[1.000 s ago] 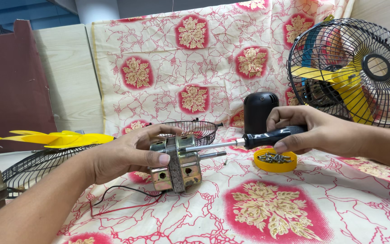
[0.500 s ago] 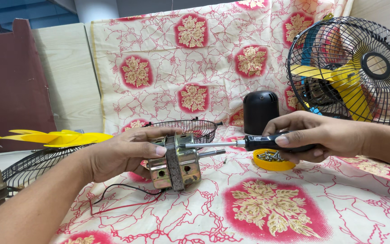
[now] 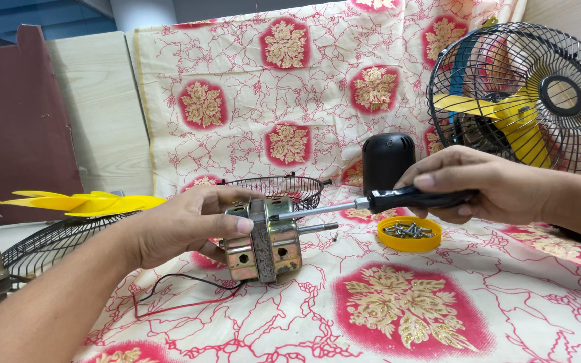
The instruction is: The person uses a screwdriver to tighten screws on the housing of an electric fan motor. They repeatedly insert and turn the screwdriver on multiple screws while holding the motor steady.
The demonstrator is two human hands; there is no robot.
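Note:
My left hand (image 3: 186, 225) grips a brass-coloured fan motor (image 3: 263, 242), holding it just above the cloth with its shaft pointing right. My right hand (image 3: 485, 185) holds a black-handled screwdriver (image 3: 398, 200) level, its metal tip resting on the top of the motor housing. Thin red and black wires (image 3: 169, 296) trail from the motor across the cloth.
A yellow lid (image 3: 409, 233) holding several screws lies right of the motor. Behind stand a black motor cover (image 3: 388, 161), a wire fan guard (image 3: 284, 189), and an assembled fan (image 3: 526, 101) with yellow blades. A loose yellow blade (image 3: 79, 202) rests on another guard at left.
The screwdriver has slid leftward until its tip reached the motor top. My right hand has lifted slightly away from the yellow lid, uncovering the screws.

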